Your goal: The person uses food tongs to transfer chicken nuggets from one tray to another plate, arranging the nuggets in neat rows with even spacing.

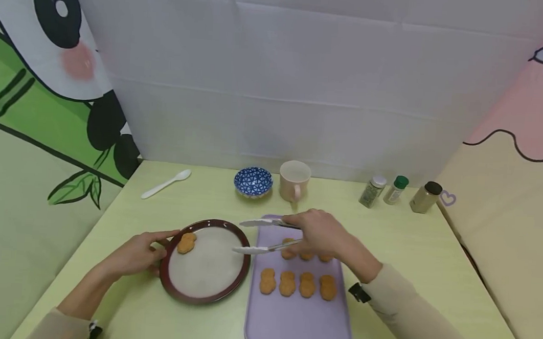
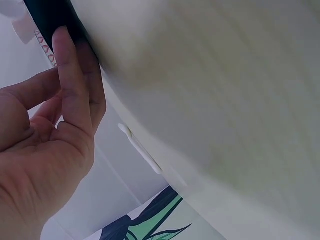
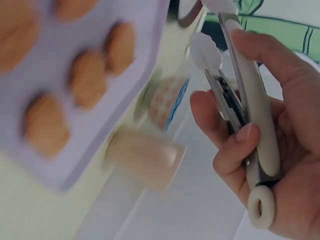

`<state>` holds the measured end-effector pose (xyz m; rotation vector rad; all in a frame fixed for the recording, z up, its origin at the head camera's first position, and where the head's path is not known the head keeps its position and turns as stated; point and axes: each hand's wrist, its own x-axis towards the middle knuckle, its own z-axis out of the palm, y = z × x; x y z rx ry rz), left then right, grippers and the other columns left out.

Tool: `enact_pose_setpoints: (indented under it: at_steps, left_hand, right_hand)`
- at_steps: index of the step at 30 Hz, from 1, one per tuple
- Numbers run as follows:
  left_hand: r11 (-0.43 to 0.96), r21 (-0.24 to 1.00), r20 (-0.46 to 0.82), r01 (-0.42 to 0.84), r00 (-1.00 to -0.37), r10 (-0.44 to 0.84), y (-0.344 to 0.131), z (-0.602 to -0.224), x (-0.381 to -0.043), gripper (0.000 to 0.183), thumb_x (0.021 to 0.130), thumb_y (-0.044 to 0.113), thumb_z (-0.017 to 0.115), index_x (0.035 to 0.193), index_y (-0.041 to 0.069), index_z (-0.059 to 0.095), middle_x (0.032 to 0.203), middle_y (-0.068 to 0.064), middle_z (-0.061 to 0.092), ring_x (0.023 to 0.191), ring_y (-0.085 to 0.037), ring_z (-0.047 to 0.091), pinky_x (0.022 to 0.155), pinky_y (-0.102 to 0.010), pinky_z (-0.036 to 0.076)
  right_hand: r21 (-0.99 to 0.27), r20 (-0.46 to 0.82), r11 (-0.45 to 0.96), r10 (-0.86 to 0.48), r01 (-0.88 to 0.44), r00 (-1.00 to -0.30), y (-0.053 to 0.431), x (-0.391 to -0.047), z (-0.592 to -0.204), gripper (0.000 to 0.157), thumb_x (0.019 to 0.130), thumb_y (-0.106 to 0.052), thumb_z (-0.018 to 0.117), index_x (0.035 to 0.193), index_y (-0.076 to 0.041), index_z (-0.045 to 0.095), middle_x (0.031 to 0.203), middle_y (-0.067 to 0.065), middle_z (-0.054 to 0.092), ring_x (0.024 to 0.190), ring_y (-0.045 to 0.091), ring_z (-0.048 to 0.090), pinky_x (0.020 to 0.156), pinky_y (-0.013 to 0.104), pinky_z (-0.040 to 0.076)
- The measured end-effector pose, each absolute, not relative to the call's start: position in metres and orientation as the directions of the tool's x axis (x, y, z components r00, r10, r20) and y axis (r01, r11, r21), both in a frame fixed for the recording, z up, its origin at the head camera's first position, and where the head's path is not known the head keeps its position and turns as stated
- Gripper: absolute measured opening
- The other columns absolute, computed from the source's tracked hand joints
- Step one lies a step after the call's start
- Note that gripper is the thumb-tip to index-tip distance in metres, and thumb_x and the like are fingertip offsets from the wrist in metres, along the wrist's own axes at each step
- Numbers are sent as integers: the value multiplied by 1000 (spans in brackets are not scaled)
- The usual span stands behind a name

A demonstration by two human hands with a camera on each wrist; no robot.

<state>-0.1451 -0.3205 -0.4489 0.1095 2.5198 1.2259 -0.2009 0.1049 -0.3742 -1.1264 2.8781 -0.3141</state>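
Observation:
In the head view my left hand holds the left rim of a round plate with a brown border. One golden-brown lobed nugget lies on the plate's upper left. My right hand grips a pair of tongs with pale scalloped tips, which stand apart with nothing between them. These tips reach left toward the plate's right rim. Below the right hand is a lilac tray bearing two rows of similar nuggets; the hand partly covers the back row. The left wrist view shows fingers against the dark rim.
Behind the plate and tray stand a blue patterned bowl and a pink mug. A white spoon lies at back left. Back right hold a silver-capped jar, a green-capped jar and a black-capped jar. A pale wall rises behind.

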Motion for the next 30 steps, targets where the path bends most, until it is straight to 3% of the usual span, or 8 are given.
enact_pose_setpoints:
  at_steps: [5, 11, 23, 30]
  left_hand:
    - [619, 783, -256, -68, -941, 221, -324, -449, -143, 52, 90, -2, 51, 141, 10, 45, 110, -19, 54, 68, -22, 63, 55, -35, 53]
    - [614, 786, -256, -71, -941, 220, -325, -449, -142, 52, 91, -2, 50, 141, 8, 44, 109, -20, 55, 65, -23, 64, 55, -36, 53]
    - [635, 770, -247, -53, -943, 222, -320, -448, -145, 52, 90, -2, 51, 141, 10, 45, 108, -19, 55, 64, -22, 63, 53, -35, 52]
    - [638, 768, -254, -58, -942, 220, -319, -448, -145, 52, 90, -1, 50, 141, 9, 45, 106, -18, 57, 62, -22, 62, 53, -35, 52]
  right_hand:
    - [-192, 21, 720, -676, -666, -737, 165, -195, -371, 65, 69, -49, 77, 124, -17, 64, 106, -6, 67, 84, 8, 61, 72, 33, 49]
    - [-219, 10, 698, -697, -682, -717, 200, -198, -380, 60, 70, -44, 78, 120, -13, 66, 105, -4, 68, 87, 11, 64, 73, 34, 51]
    - [-205, -6, 701, -699, -683, -715, 215, -205, -389, 61, 71, -51, 76, 119, -14, 67, 97, -5, 69, 68, 2, 52, 63, 29, 47]
    - [-192, 3, 712, -687, -675, -726, 212, -203, -387, 61, 71, -50, 76, 119, -15, 67, 101, -4, 69, 74, 3, 57, 65, 30, 49]
